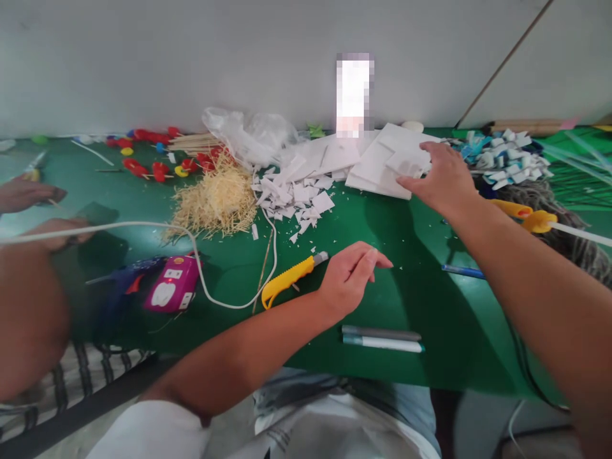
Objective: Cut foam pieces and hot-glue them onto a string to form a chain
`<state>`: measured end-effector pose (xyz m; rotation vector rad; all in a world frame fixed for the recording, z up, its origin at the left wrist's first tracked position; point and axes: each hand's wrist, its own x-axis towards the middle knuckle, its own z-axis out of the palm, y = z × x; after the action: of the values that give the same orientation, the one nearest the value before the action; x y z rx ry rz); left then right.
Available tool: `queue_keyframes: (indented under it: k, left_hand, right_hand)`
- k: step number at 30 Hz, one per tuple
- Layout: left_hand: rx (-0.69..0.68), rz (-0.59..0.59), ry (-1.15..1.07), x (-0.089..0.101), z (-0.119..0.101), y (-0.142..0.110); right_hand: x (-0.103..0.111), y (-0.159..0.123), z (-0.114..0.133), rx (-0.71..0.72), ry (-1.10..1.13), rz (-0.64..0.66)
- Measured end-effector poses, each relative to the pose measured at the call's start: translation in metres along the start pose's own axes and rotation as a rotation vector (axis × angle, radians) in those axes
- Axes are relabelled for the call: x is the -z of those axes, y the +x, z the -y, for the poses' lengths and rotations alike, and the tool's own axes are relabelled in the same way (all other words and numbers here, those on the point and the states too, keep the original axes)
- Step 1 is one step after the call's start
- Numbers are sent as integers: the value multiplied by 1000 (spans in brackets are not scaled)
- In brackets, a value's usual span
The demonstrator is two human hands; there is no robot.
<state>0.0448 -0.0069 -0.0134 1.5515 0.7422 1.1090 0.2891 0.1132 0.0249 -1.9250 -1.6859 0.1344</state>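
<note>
My right hand (444,175) reaches over the white foam sheets (389,150) at the back of the table. Its thumb and fingers are spread around the edge of a small white piece (408,159); no firm grip shows. My left hand (351,280) is over the green table with its index finger stretched out and nothing visible in it. Just left of that hand lies a yellow utility knife (291,278) with its blade end towards the wrist. Torn white scraps (299,194) are heaped between the sheets and a pile of thin straw-coloured strips (220,197).
Two markers (382,339) lie near the front edge. A yellow glue gun (526,213) and a blue pen (463,271) are by my right forearm. A white cord (229,305) loops past a magenta box (173,285). Another person's hands (29,194) work at the left.
</note>
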Motion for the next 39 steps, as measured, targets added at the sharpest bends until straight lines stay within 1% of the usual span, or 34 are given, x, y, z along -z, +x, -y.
queue_keyframes:
  k: [3,6,8,11,13,15,17,18,20,22,24,26,29,33,36,39]
  left_hand:
    - [14,17,5,2,0,0]
    - [19,28,13,3,-1,1]
    - [22,31,6,3,-2,1]
    - [38,1,-24,2,-3,1]
    - [63,-36,-50,2,-3,2]
    - [111,-73,-82,2,-2,4]
    - [172,-103,-115,3,0,6]
    - [199,-117,-130,3,1,8]
    - [240,-144,-145,4,5,11]
    - [264,-165,-138,5,9,13]
    - [275,-173,-105,7,11,15]
    - [277,-156,-47,9,11,16]
    - [262,-103,88,11,7,17]
    - [210,-42,307,13,-3,17]
    - [124,43,595,16,-12,17]
    - [-20,142,944,22,-20,19]
  right_hand:
    - [-12,23,-12,0,-88,0]
    - [-18,29,-20,14,-139,1]
    - [-16,28,-20,39,-160,-7]
    - [-4,18,-12,92,-185,-51]
    - [6,4,-3,124,-198,-94]
    - [13,-20,8,179,-195,-119]
    - [14,-51,19,316,-174,-146]
    - [12,-68,23,382,-156,-131]
    - [7,-101,29,460,-123,-95]
    - [2,-128,32,498,-88,-45]
    - [1,-143,30,498,-40,14]
    - [3,-148,24,458,29,46]
    - [9,-144,14,406,102,47]
    - [9,-135,6,412,135,64]
    - [5,-134,3,449,151,117]
    - [0,-134,-1,479,144,171]
